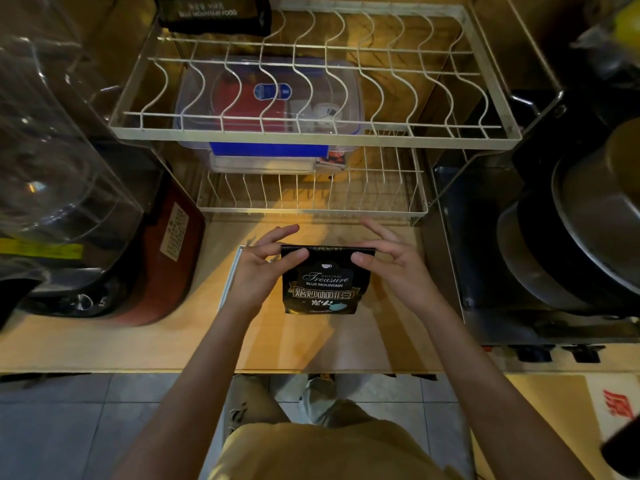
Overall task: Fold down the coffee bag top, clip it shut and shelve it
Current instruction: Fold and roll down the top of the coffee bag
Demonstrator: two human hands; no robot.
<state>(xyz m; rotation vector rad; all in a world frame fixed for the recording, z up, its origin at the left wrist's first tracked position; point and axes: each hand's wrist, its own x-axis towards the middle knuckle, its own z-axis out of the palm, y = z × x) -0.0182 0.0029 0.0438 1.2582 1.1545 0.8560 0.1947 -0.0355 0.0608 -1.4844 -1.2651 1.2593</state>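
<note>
A black coffee bag (325, 289) with white and gold print stands upright on the wooden counter (311, 344), its top edge folded over. My left hand (258, 271) pinches the bag's top left corner with thumb and index finger. My right hand (394, 268) pinches the top right corner in the same way, other fingers spread. A white two-tier wire rack (311, 136) stands just behind the bag. No clip is visible.
A clear plastic box (270, 109) with red and blue contents sits on the rack's lower tier. Another black bag (213, 12) rests at the rack's back left. A red appliance (162, 265) stands left, stacked metal pans (581, 237) right. A white flat object (230, 271) lies under my left hand.
</note>
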